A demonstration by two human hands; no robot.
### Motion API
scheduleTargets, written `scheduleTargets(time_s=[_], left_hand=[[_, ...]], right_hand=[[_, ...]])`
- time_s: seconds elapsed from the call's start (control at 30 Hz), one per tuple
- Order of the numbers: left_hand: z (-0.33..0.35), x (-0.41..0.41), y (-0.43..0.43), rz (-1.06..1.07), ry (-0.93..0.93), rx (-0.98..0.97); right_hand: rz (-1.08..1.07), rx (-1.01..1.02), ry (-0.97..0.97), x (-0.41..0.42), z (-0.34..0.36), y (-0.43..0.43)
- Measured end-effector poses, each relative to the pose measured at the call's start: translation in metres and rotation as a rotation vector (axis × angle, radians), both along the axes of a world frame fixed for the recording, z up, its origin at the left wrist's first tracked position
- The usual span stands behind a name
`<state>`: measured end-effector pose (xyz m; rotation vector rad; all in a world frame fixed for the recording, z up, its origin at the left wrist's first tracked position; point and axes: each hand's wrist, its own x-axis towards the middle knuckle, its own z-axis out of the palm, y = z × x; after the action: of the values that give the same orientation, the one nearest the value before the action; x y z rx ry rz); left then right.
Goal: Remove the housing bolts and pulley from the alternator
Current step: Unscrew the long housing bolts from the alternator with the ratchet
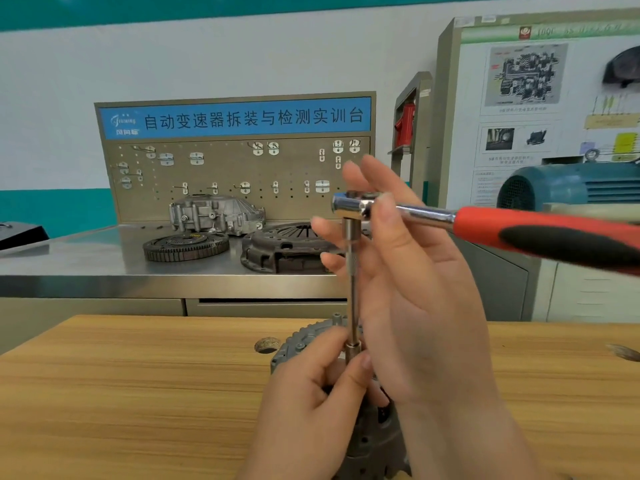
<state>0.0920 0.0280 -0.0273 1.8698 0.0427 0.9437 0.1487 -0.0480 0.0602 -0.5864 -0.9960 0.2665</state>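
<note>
Bolt-loosening step, we reckon: alternator (301, 337) on the wooden surface (138, 393), left hand (311, 393) pinching the socket (352, 348) down low, right hand (415, 289) spread beside the ratchet head (349, 203), so next we'd need to grab the handle (554, 240) and swing.

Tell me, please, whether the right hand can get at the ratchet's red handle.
Probably yes: the right hand is open at the ratchet head, and the red handle juts rightward with nothing covering it.

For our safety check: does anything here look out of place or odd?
Nothing spilled or broken. One oddity: the ratchet handle juts out ungripped; the right hand is open by its head, left hand pinching the socket.
</note>
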Motion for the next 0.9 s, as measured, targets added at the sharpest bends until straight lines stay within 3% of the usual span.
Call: scheduleTargets(time_s=[0.2, 0.43, 0.57, 0.67, 0.9], left_hand=[[0.0007, -0.0033, -0.0022, 0.025, 0.018, 0.122], [0.003, -0.0011, -0.0018, 0.018, 0.034, 0.021], [0.0023, -0.0027, -0.0038, -0.005, 0.017, 0.005], [-0.001, -0.0029, -0.004, -0.004, 0.012, 0.037], [0.0005, 0.0011, -0.0019, -0.002, 0.025, -0.02]], right_hand=[[0.149, -0.057, 0.129, 0.0064, 0.0014, -0.0055], [-0.276, -0.096, -0.199, 0.0014, 0.0001, -0.0092], [0.012, -0.049, 0.012, 0.0015, 0.0017, -0.0081], [0.102, -0.099, 0.069, 0.0024, 0.0027, -0.007], [-0.114, -0.06, -0.035, 0.0048, -0.0015, -0.0035]])
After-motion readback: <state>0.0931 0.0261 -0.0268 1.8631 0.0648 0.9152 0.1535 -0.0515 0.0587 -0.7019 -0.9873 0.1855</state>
